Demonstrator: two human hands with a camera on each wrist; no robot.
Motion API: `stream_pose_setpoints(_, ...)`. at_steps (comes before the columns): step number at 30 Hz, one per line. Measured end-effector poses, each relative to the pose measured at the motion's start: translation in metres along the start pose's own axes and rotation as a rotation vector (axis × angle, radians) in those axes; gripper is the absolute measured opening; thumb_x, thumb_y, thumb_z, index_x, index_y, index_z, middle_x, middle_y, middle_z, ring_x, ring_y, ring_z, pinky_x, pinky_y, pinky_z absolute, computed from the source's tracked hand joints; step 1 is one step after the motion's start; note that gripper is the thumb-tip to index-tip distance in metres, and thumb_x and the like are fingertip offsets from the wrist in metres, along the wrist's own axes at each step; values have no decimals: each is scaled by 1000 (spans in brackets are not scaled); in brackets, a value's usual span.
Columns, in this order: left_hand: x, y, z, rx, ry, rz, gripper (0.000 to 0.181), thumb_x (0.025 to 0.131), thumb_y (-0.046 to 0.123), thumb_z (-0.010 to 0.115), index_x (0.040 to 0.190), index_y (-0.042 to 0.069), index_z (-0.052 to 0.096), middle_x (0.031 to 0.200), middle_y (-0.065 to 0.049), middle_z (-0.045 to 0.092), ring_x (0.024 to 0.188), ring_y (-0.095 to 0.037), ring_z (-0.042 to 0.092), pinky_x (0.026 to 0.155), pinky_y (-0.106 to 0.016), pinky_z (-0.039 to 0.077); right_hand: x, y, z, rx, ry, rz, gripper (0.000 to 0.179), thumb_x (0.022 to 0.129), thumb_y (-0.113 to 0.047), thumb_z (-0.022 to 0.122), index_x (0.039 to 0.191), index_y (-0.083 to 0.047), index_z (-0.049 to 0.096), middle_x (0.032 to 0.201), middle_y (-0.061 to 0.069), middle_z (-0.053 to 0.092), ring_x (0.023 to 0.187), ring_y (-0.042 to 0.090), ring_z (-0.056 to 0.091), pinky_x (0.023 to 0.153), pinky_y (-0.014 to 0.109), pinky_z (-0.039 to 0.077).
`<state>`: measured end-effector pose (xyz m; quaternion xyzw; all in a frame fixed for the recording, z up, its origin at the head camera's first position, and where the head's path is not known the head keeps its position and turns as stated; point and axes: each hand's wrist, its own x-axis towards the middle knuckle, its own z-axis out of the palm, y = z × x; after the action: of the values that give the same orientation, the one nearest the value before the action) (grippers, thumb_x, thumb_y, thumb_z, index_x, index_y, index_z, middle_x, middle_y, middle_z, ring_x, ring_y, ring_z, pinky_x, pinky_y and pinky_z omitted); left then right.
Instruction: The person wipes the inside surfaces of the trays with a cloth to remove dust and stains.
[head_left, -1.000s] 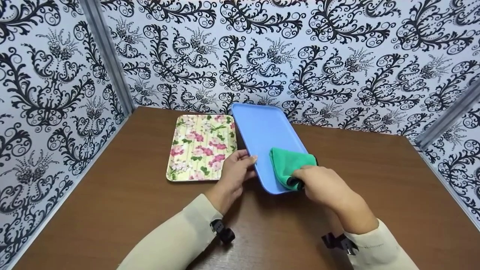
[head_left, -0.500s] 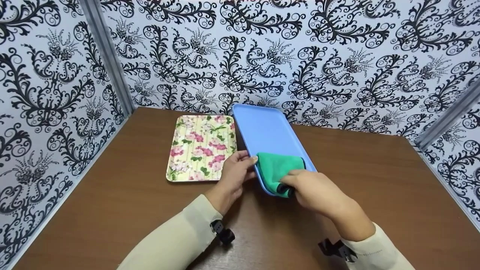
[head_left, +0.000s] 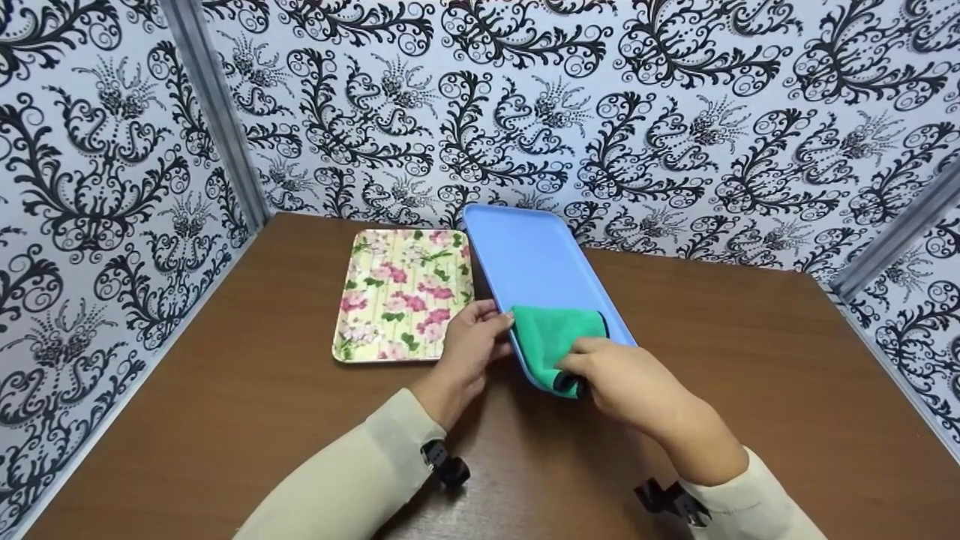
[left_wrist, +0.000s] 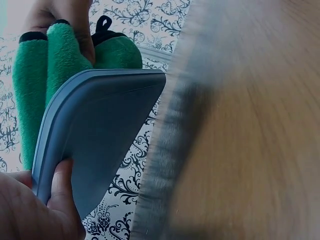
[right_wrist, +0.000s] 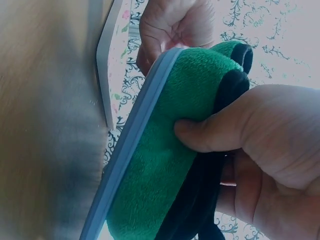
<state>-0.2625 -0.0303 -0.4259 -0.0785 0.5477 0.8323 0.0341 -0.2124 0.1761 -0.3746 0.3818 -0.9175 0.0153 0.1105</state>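
A plain blue tray (head_left: 525, 262) is held tilted above the table, its far end raised toward the back wall. My left hand (head_left: 469, 349) grips its left edge, with the thumb on one face and fingers on the other, as the left wrist view also shows around the tray (left_wrist: 100, 130). In my right hand (head_left: 630, 386) is a folded green cloth (head_left: 555, 337) with black edging, pressed on the tray's near end. The right wrist view shows the thumb lying on the cloth (right_wrist: 160, 145), the other fingers curled behind its black border.
A floral tray (head_left: 405, 300) with pink flowers lies flat on the brown table (head_left: 247, 405), just left of the blue one. Patterned black-and-white walls (head_left: 525, 112) rise at the back and both sides.
My right hand has moved the cloth left across the tray's near end, up to its left edge, and then barely shifted. My left hand keeps its grip in the same place.
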Motion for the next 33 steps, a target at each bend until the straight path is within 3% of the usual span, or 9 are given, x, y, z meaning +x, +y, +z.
stream_pose_setpoints(11,1,-2,-2,-7,-11,22,30,96,3,67,125,-4,60,106,-8,62,84,-12,66,65,-26,60,-1,2,2,-83,-22,64,40,79,12,66,76,-27,61,77,-7,51,70,14,53,56,28,45)
stream_pose_setpoints(23,2,-1,-2,-11,5,10,29,97,2,66,125,-4,61,105,-8,64,83,-13,67,66,-27,62,-5,23,4,-93,-76,175,39,81,12,65,74,-26,63,74,-5,45,65,13,43,55,28,39)
stream_pose_setpoints(33,2,-1,-2,-15,12,16,29,96,2,67,124,-4,61,104,-8,62,82,-13,66,64,-26,61,-7,34,9,-112,-104,240,35,85,10,63,76,-23,64,75,-2,48,66,18,47,55,33,40)
